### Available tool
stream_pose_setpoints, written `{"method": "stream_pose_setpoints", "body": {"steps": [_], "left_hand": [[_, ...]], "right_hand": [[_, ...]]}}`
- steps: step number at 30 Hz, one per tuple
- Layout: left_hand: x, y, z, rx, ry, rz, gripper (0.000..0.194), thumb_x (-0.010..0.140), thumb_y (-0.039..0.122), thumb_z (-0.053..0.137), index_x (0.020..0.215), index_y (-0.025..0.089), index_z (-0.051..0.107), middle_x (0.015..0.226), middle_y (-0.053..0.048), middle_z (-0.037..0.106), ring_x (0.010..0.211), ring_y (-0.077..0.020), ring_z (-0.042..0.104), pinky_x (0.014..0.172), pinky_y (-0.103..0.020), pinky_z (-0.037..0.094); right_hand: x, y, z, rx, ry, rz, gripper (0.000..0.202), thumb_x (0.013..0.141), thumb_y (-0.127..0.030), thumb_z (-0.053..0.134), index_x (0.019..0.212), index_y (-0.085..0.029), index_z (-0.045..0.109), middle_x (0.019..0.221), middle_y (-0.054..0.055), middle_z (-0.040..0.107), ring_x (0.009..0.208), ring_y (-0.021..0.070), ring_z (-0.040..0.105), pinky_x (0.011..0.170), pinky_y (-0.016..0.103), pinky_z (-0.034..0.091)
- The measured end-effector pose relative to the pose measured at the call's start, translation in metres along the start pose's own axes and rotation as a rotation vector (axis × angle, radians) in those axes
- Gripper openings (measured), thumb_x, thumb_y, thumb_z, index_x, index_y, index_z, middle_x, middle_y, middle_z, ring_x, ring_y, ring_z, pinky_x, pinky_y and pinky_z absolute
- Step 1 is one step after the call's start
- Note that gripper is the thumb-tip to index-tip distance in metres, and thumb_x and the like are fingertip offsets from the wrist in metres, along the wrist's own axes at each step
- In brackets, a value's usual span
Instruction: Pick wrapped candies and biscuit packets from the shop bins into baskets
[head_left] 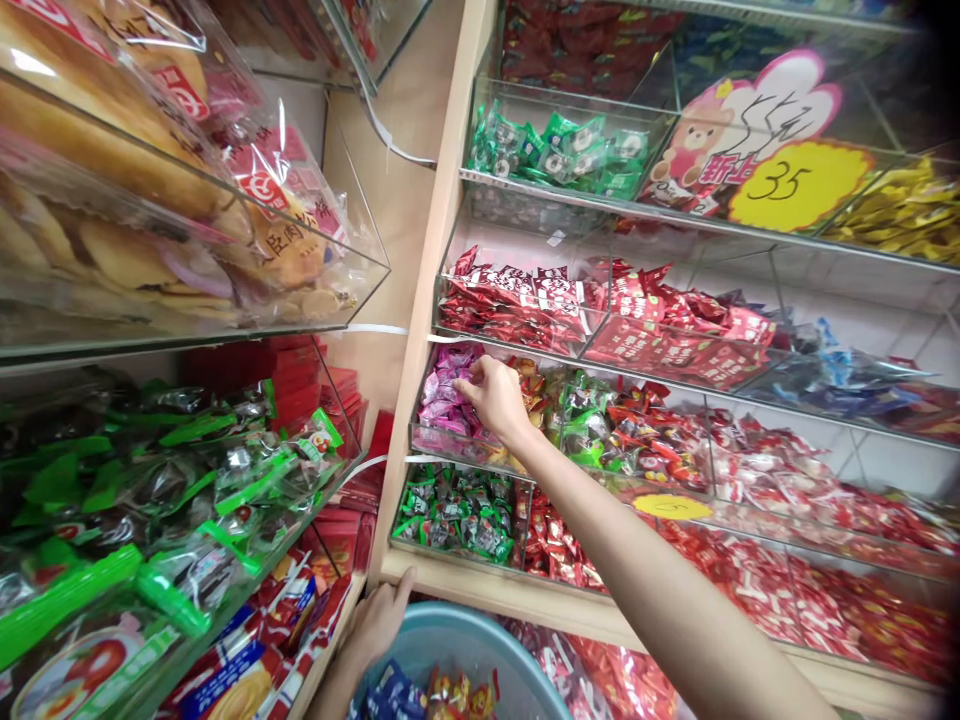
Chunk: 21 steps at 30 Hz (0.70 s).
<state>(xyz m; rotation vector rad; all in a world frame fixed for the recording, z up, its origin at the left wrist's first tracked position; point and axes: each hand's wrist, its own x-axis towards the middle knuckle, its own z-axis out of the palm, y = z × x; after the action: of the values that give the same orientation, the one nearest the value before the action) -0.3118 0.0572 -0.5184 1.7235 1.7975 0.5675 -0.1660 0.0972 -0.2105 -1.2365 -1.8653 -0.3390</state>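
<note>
My right hand point(495, 400) reaches into a clear compartment on the shelf, its fingers pinched at the pile of purple-wrapped candies point(444, 395). One of those candies seems to be between the fingertips. Orange-gold wrapped candies point(532, 390) sit partly behind this hand. Low in the view, my left hand point(381, 615) rests by the wooden shelf edge with its fingers stretched out, nothing in it. Beside it stands a blue-grey basin point(450, 618) with blue-wrapped candies point(396, 690) and gold-red wrapped candies point(461, 690) inside.
Clear bins of green-wrapped candies point(457, 515) and red packets point(510, 300) surround the right hand. A yellow price tag point(799, 185) hangs upper right. On the left, clear bins with bagged pastries point(150, 150) and green-edged packets point(187, 480) jut forward beside a wooden upright point(442, 215).
</note>
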Motion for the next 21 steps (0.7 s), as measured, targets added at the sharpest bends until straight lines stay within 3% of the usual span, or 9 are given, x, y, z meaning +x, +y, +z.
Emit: {"method": "stream_pose_setpoints", "body": {"steps": [6,10,12,16,21], "left_hand": [[-0.005,0.005,-0.005,0.025,-0.004,0.01,0.079,0.074,0.066,0.004,0.073,0.016,0.065,0.086,-0.017,0.068,0.087,-0.0296,0.061,0.074,-0.035,0.042],[-0.005,0.007,-0.007,-0.003,-0.011,0.006,0.081,0.073,0.068,0.005,0.077,0.015,0.066,0.092,-0.018,0.067,0.092,-0.0309,0.059,0.079,-0.037,0.04],[-0.005,0.008,-0.006,-0.02,-0.019,0.004,0.082,0.073,0.068,0.005,0.079,0.014,0.067,0.093,-0.019,0.066,0.094,-0.0319,0.058,0.082,-0.039,0.038],[-0.005,0.01,-0.007,-0.028,-0.025,-0.012,0.082,0.073,0.068,0.005,0.08,0.013,0.067,0.095,-0.019,0.066,0.096,-0.032,0.057,0.083,-0.04,0.038],[-0.005,0.011,-0.007,-0.019,-0.024,-0.011,0.081,0.074,0.067,0.006,0.081,0.013,0.067,0.093,-0.019,0.066,0.094,-0.0306,0.058,0.082,-0.038,0.039]], "right_hand": [[-0.001,0.019,-0.033,-0.096,-0.009,-0.071,0.022,0.079,-0.038,0.047,0.081,-0.017,0.055,0.078,0.005,0.061,0.071,0.015,0.052,0.064,0.025,0.037],[-0.006,0.047,-0.063,-0.311,-0.272,-0.06,0.017,0.079,-0.033,0.047,0.077,-0.019,0.057,0.072,0.003,0.062,0.067,0.0148,0.054,0.062,0.026,0.036],[-0.011,0.055,-0.071,-0.44,-0.398,-0.136,0.014,0.077,-0.031,0.05,0.076,-0.019,0.058,0.075,0.003,0.064,0.072,0.0162,0.056,0.07,0.03,0.036],[-0.019,0.057,-0.069,-0.649,-0.587,-0.266,0.02,0.07,-0.039,0.06,0.074,-0.02,0.061,0.08,0.005,0.065,0.09,0.0229,0.054,0.087,0.046,0.029],[-0.018,0.054,-0.054,-0.788,-0.747,-0.16,0.043,0.06,-0.052,0.065,0.088,-0.019,0.063,0.093,0.011,0.064,0.101,0.0291,0.05,0.093,0.053,0.023]]}}
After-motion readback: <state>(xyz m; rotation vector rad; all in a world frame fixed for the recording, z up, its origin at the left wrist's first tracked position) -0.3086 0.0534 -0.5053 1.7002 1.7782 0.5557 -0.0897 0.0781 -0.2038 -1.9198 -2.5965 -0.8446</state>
